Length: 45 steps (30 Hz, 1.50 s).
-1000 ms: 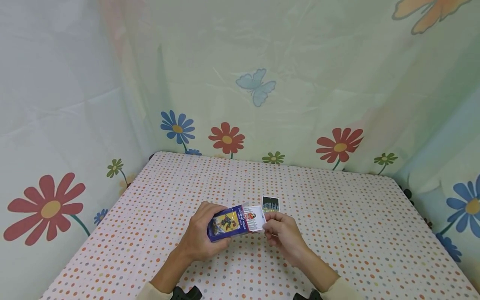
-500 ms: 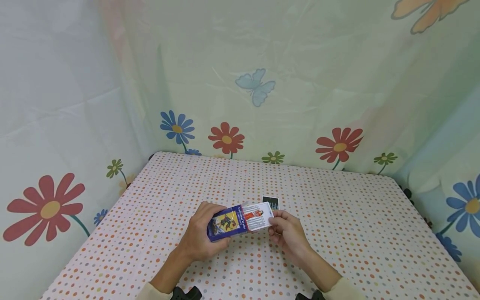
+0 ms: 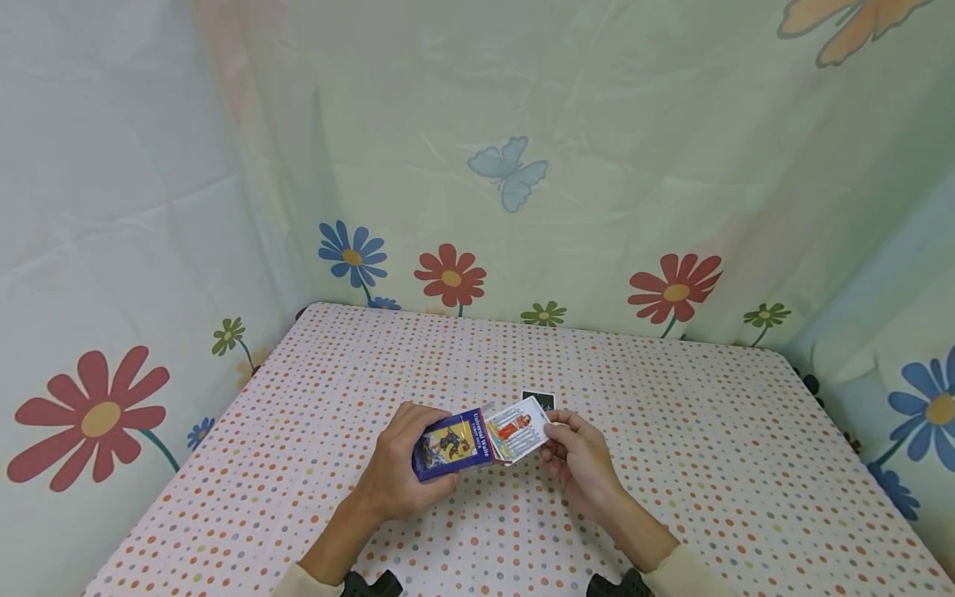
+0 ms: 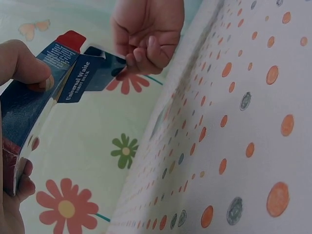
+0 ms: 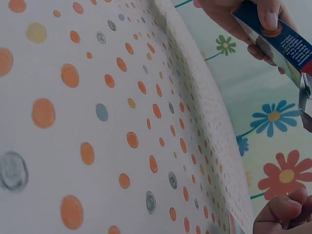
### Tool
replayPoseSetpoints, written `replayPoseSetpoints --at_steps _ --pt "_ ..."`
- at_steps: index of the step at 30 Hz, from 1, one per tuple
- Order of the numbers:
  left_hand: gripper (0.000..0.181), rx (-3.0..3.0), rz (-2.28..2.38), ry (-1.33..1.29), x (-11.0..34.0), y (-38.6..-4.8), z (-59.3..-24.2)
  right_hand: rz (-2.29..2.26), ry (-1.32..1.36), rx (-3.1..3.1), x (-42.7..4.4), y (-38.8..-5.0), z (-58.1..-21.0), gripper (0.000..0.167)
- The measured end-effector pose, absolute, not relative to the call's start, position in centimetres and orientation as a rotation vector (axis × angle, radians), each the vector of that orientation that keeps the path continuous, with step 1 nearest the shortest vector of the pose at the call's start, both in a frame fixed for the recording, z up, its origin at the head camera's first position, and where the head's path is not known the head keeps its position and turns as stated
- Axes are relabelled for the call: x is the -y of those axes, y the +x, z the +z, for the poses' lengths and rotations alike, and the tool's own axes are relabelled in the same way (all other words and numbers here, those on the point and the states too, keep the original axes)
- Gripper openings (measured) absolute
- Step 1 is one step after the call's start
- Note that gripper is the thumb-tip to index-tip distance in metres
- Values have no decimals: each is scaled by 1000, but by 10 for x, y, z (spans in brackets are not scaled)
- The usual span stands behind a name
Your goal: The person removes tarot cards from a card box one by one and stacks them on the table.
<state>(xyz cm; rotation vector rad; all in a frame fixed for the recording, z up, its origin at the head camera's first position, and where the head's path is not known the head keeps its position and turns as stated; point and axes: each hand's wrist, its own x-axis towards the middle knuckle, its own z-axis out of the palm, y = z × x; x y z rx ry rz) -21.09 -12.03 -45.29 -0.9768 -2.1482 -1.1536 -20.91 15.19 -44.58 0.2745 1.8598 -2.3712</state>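
My left hand (image 3: 399,473) grips a blue tarot card box (image 3: 451,446) by its long sides, with its end flap open toward the right. From that end a white-bordered tarot card (image 3: 520,427) with a red figure sticks out at a tilt, a second card edge showing beneath it. The thumb and fingers of my right hand (image 3: 585,468) pinch the card's outer end. In the left wrist view the card's dark back (image 4: 101,78) runs from the box to the fingers. Behind it on the table lies another card (image 3: 548,400) with a dark picture, partly covered.
A dotted cloth covers the table (image 3: 671,439). Flower-printed fabric walls (image 3: 515,99) stand at the back and both sides. Dark wrist camera mounts (image 3: 373,583) show at the lower edge.
My right hand has drawn the card farther out of the box, to the right, and it now tilts upward. More of its picture shows. My left hand and the box have stayed put.
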Motion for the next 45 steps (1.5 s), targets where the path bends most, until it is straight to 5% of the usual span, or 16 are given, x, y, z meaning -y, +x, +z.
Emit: replayPoseSetpoints --at_steps 23,45 --pt "67 2147 -1155 -983 119 -209 -450 -2238 395 -2159 -174 -247 -458 30" --pt "66 2135 -1169 -989 118 -209 -449 -1652 357 -2658 -188 -290 -468 28"
